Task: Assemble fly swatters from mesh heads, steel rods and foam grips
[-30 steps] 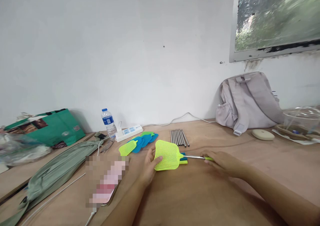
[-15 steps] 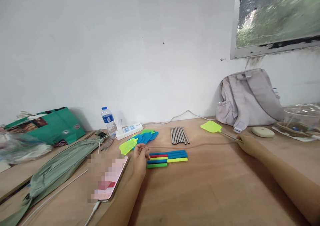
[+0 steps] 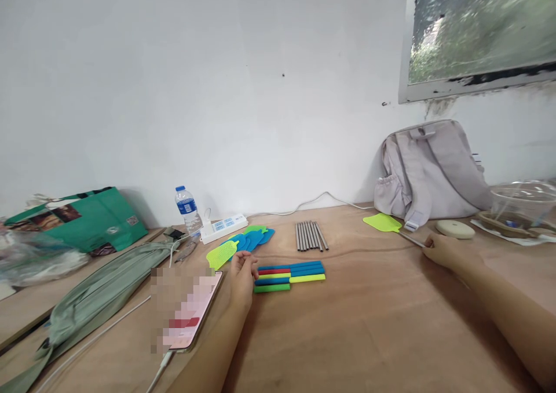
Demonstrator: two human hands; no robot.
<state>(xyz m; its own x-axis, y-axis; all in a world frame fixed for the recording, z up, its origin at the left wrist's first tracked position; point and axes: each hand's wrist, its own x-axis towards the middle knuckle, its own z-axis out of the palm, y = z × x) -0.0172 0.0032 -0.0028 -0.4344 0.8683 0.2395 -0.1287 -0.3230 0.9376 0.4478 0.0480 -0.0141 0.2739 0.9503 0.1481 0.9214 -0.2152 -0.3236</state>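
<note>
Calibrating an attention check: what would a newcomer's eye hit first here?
Probably the bright yellow-green swatter, held at its handle end by the right hand, near the foot of the pale backpack. Next, the coloured tubes lying mid-table just right of the left hand, with grey metal rods behind them. The green bag at far left also stands out.

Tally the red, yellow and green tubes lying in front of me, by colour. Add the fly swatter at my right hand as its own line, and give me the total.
Red tube: 1
Yellow tubes: 2
Green tube: 1
Fly swatter at your right hand: 1
Total: 5
</note>
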